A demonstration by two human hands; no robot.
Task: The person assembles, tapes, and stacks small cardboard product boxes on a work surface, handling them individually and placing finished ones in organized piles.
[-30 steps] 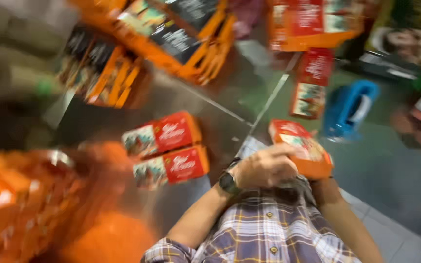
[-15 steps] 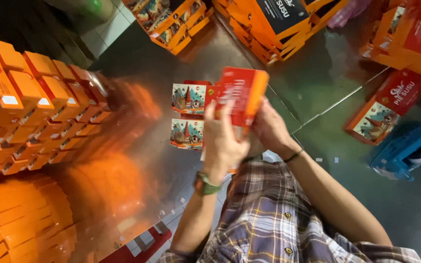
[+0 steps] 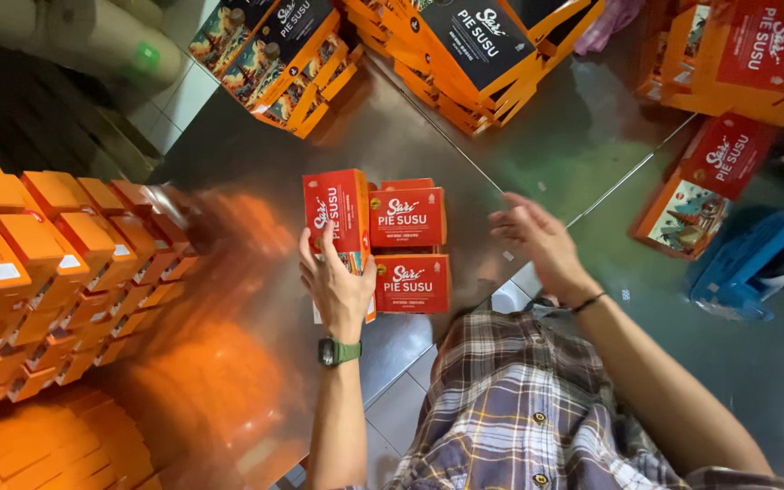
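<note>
The left hand (image 3: 338, 281) covers the lower part of the upright red box (image 3: 336, 210), so its bottom edge cannot be seen. The right hand (image 3: 542, 240) is slightly blurred. Rows of orange boxes (image 3: 56, 263) run off the left edge, smeared near the metal surface (image 3: 256, 381). The blue tape dispenser (image 3: 759, 263) is cut by the right edge.
</note>
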